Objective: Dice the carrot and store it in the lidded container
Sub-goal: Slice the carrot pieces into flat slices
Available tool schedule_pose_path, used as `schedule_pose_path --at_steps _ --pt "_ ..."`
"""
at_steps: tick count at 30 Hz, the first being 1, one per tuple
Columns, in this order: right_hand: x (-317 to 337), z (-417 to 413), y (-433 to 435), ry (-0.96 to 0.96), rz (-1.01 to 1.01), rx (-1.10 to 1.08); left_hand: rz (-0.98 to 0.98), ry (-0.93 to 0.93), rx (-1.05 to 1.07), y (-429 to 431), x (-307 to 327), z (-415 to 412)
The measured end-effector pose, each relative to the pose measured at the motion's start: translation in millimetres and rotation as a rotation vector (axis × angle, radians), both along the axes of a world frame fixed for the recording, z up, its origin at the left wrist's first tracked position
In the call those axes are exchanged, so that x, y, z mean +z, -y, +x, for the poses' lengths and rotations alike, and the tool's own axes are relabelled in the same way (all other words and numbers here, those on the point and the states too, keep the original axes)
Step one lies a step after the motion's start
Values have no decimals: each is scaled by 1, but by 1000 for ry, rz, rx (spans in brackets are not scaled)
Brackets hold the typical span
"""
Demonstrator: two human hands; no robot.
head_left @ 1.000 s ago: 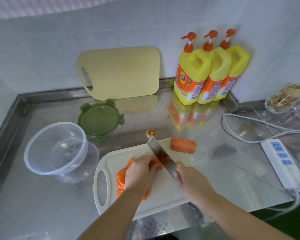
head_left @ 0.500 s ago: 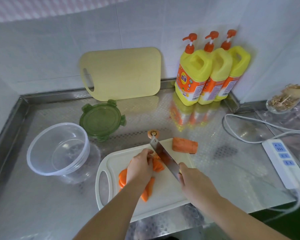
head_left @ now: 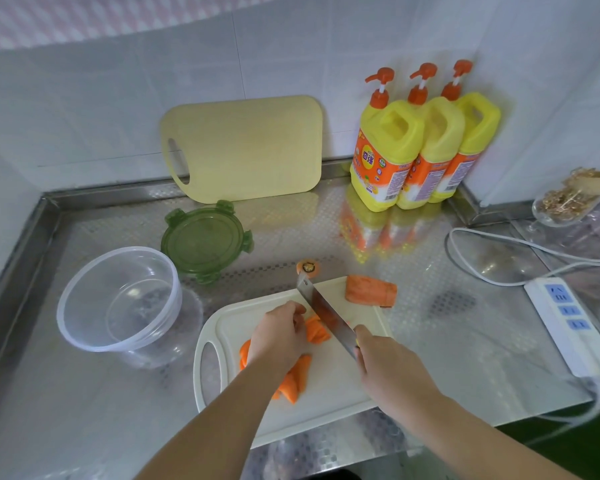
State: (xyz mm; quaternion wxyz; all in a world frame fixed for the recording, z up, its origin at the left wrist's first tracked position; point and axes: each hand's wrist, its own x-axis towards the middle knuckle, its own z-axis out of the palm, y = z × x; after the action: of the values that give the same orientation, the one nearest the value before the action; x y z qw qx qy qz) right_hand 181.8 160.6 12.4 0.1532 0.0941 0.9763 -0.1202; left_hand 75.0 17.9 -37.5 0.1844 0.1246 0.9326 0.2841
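Though the three yellow pump bottles (head_left: pixel 388 157) in the back corner carry orange labels with large white characters, the print is too blurred to read. The right hand (head_left: pixel 392 368) is clenched round the handle of a knife (head_left: pixel 326 313), whose blade slants across the white cutting board (head_left: pixel 326 407). The left hand (head_left: pixel 278 337), fingers bent, holds down the carrot slices (head_left: pixel 317 332) just beside the blade. Cut strips (head_left: pixel 297 379) lie under its wrist. An uncut carrot chunk (head_left: pixel 371 290) rests at the board's far corner. The clear container (head_left: pixel 118 299) stands to the left, empty, its green lid (head_left: pixel 205 240) lying behind it. Compared with a second ago, more of the slices shows between fingers and blade; chunk, container and lid have not moved.
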Motion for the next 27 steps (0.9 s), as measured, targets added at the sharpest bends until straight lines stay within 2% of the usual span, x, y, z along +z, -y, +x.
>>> schedule_pose_path --at_steps 7,27 --pt "1 2 13 47 32 -3 -150 -71 -140 1 1 8" --pt "-7 -11 19 170 74 39 -76 -106 -129 -3 -3 8"
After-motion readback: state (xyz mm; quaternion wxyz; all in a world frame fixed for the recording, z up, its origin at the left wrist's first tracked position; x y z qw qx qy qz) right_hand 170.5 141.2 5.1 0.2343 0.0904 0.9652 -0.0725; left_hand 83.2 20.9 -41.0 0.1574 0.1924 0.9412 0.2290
